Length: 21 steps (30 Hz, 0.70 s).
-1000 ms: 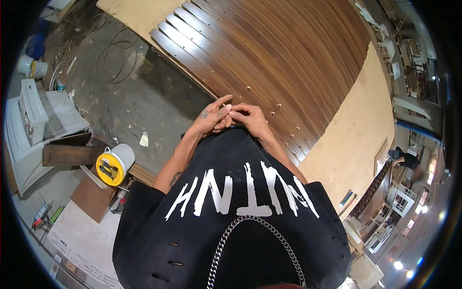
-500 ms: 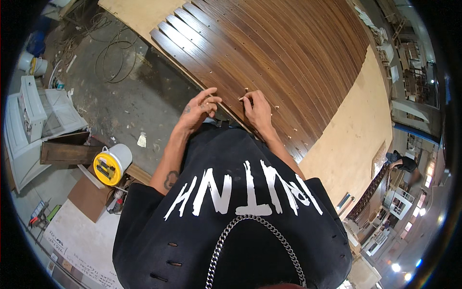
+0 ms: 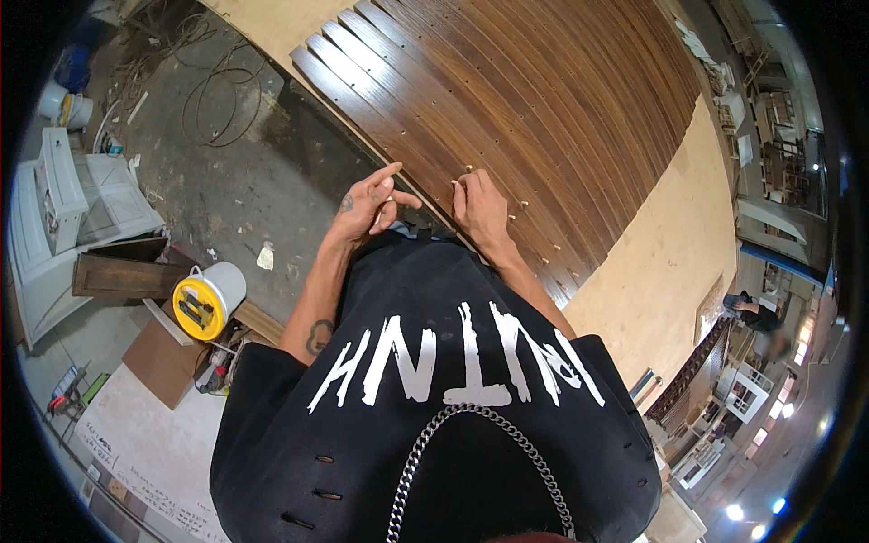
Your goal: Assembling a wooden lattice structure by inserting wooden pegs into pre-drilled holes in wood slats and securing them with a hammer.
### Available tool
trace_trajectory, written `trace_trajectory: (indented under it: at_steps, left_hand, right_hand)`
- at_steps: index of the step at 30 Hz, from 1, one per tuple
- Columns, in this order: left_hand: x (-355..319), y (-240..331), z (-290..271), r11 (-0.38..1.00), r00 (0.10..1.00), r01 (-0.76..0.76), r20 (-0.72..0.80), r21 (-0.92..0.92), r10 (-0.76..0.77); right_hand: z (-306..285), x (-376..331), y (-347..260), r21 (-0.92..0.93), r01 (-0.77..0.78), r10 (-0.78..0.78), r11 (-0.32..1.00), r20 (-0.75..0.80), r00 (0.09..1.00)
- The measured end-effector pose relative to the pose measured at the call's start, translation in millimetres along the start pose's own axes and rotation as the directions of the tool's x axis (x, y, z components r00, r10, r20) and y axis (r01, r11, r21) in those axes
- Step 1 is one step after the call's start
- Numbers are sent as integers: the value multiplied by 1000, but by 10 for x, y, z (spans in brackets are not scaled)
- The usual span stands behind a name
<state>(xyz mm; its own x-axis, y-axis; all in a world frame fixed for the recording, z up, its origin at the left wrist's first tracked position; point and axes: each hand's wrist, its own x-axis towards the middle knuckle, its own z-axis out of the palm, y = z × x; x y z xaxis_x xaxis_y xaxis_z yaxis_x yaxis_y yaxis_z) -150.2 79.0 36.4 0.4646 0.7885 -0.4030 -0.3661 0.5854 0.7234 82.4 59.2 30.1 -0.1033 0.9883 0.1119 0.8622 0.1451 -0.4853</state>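
The fingers of your right hand (image 3: 482, 208) are drawn together in a pinch over the brown slats (image 3: 534, 100) – a small pale peg (image 3: 454, 185) shows at the tips of the thumb and forefinger. Whether its lower end touches the wood, you can't tell from here. Your left hand (image 3: 367, 206) is off to the left of those fingers, by the near edge of the slats, palm partly turned up. Its fingers are half curled, with two stretched out toward the slats; whether anything lies in the palm can't be made out.

Just beyond your right fingers a second peg (image 3: 469, 168) stands on the slats, and more loose pegs (image 3: 523, 204) are scattered to their right, some down by your forearm. Small dark holes dot the slats ahead of both hands. The slats rest on a pale plywood bench (image 3: 674, 226), which shows bare well to the right of your fingers. Left of your left fingers – down on the floor (image 3: 294, 136) – lie loops of cable (image 3: 222, 113).
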Motion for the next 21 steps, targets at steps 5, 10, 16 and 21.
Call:
trace_trajectory:
  at_steps: [5, 10, 16, 21]
  left_hand:
    - [-1, -19, 24, 992, 995, 50, -97, 112, -39]
    - [38, 25, 201, 987, 991, 54, -130, 151, -34]
    - [98, -62, 252, 996, 993, 90, -74, -4, -90]
    - [150, -263, 295, 988, 981, 135, -147, 72, -124]
  right_hand:
    - [-29, 19, -50, -42, -2, 2, 999, 13, 1000]
    - [-40, 143, -33, -151, 59, -41, 987, 121, 992]
    - [-251, 141, -416, 59, 50, -56, 997, 97, 994]
    - [-223, 146, -803, 248, 10, -73, 969, 245, 967]
